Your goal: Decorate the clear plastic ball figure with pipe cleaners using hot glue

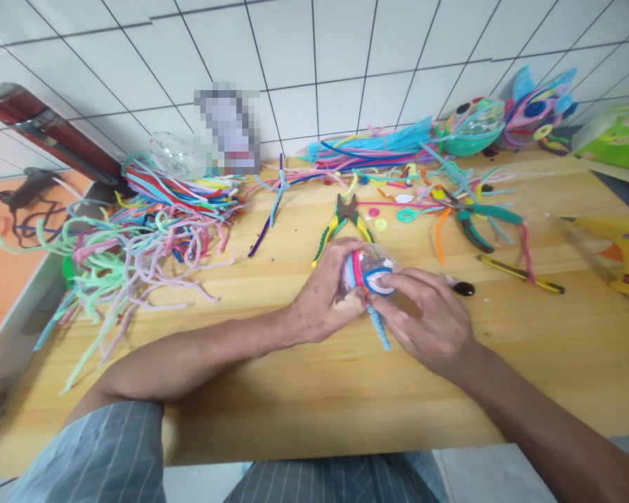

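Left hand [322, 293] and right hand [424, 318] both closed around clear ball wrapped in pipe cleaners [370, 272], mid-table toward front edge of wooden table [555, 363], yellow-handled pliers [343, 223] just behind, glue gun [626, 255] at right edge.

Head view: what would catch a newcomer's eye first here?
Both hands meet at mid-table: the left hand cups a clear ball wrapped in pipe cleaners, and the right hand presses on it. A big tangled heap of pipe cleaners sprawls to the left, and yellow-handled pliers lie just behind the hands.
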Action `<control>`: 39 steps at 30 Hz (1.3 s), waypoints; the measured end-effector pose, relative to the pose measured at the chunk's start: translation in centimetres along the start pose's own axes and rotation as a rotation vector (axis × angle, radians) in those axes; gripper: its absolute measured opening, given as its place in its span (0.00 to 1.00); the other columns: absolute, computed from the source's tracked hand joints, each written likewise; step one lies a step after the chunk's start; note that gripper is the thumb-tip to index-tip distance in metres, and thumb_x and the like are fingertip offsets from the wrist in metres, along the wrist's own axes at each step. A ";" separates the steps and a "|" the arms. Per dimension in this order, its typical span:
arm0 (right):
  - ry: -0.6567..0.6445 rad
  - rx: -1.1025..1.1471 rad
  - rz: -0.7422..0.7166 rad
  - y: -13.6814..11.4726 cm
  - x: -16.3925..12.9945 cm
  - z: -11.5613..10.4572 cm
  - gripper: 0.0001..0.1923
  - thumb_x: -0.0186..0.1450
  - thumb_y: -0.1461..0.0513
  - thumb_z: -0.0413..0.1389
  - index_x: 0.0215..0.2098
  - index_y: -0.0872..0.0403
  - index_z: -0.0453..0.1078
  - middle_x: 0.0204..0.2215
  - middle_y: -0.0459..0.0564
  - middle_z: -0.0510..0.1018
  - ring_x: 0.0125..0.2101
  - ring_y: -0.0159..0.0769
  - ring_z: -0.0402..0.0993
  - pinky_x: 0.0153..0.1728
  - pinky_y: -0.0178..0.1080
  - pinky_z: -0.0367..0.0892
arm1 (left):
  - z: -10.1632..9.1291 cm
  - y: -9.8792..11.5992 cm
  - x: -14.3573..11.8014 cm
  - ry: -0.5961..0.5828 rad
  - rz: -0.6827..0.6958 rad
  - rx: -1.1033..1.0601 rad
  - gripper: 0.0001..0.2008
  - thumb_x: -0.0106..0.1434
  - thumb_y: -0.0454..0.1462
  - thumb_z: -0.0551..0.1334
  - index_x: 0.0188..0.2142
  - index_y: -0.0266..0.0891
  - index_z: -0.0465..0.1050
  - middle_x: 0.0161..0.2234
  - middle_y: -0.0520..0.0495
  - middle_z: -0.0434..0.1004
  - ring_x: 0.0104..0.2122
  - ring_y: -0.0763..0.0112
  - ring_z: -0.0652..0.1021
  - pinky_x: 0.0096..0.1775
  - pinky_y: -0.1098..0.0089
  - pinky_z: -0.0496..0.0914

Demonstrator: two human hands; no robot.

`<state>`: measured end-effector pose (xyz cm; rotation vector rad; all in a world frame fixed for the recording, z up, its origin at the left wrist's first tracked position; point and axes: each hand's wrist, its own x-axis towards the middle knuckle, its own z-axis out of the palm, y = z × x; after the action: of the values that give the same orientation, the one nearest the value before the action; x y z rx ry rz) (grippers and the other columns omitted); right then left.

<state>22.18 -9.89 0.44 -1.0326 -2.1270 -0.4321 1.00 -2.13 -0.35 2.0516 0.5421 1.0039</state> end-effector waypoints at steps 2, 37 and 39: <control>-0.003 -0.004 0.001 0.0 0.0 0.0 0.17 0.66 0.68 0.67 0.51 0.47 0.78 0.49 0.52 0.84 0.52 0.44 0.82 0.54 0.46 0.81 | 0.0 0.1 0.0 0.000 0.007 0.004 0.25 0.71 0.39 0.61 0.65 0.43 0.57 0.62 0.36 0.67 0.63 0.53 0.72 0.64 0.49 0.69; 0.004 0.225 0.166 0.3 0.6 -2.5 0.20 0.68 0.68 0.66 0.56 0.50 0.74 0.51 0.53 0.85 0.53 0.41 0.82 0.55 0.47 0.79 | -0.2 -1.0 0.0 -0.059 0.096 0.096 0.35 0.70 0.43 0.67 0.69 0.44 0.53 0.65 0.34 0.64 0.67 0.50 0.68 0.67 0.44 0.66; 0.000 0.174 0.295 1.3 -0.7 -4.3 0.14 0.68 0.66 0.66 0.50 0.47 0.77 0.49 0.50 0.85 0.50 0.42 0.83 0.54 0.48 0.79 | -0.3 -1.0 0.0 -0.060 0.107 0.083 0.34 0.69 0.43 0.68 0.69 0.44 0.54 0.64 0.34 0.65 0.66 0.49 0.69 0.67 0.44 0.67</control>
<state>25.48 -11.94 2.86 -1.2184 -1.9320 -0.1021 0.76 -1.35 -1.06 2.1970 0.4532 0.9931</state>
